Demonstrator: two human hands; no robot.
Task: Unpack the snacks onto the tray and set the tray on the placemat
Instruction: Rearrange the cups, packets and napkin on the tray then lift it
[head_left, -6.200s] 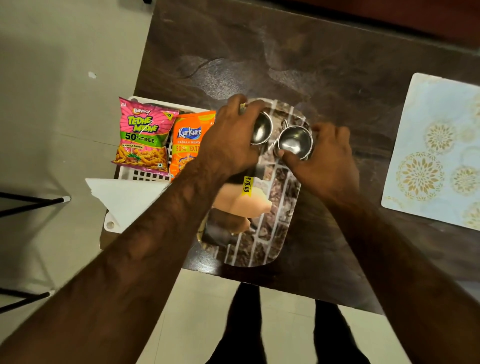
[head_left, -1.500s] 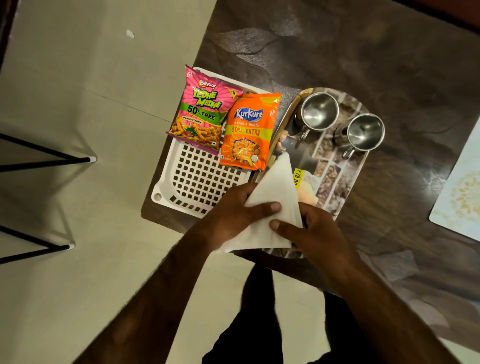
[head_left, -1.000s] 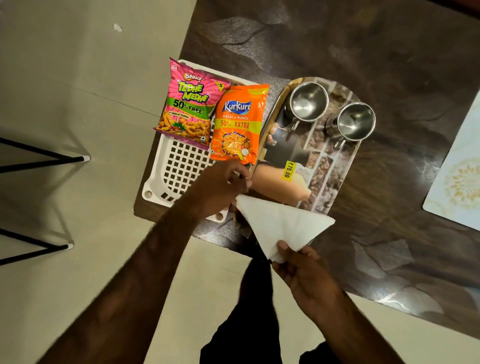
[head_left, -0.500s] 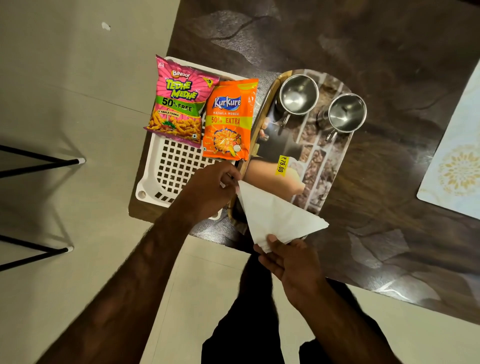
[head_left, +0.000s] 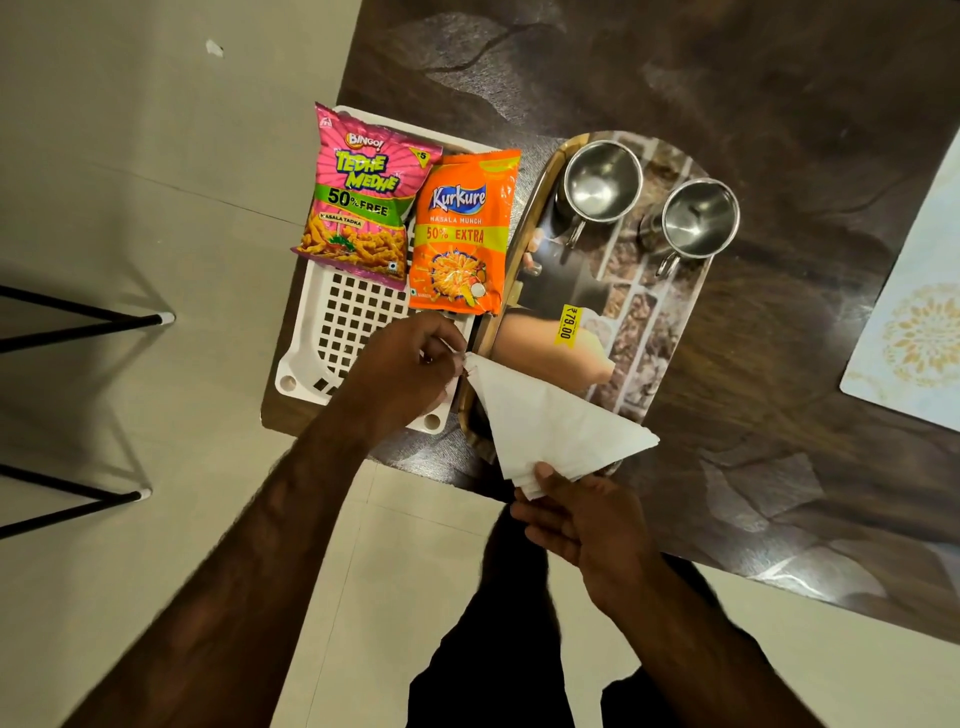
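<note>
snack packets, pink bingo tedhe medhe (head_left: 361, 192) and orange kurkure (head_left: 462, 234), lie in the white basket (head_left: 343, 322); two steel cups (head_left: 600, 182) stand on the tray (head_left: 654, 322). both hands, left (head_left: 410, 371) and right (head_left: 587, 514), pinch a folded napkin (head_left: 556, 423).

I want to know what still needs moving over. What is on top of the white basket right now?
Two snack packets lie on the white basket: the pink packet and the orange packet. The left hand covers its near corner; anything under there is hidden.
</note>
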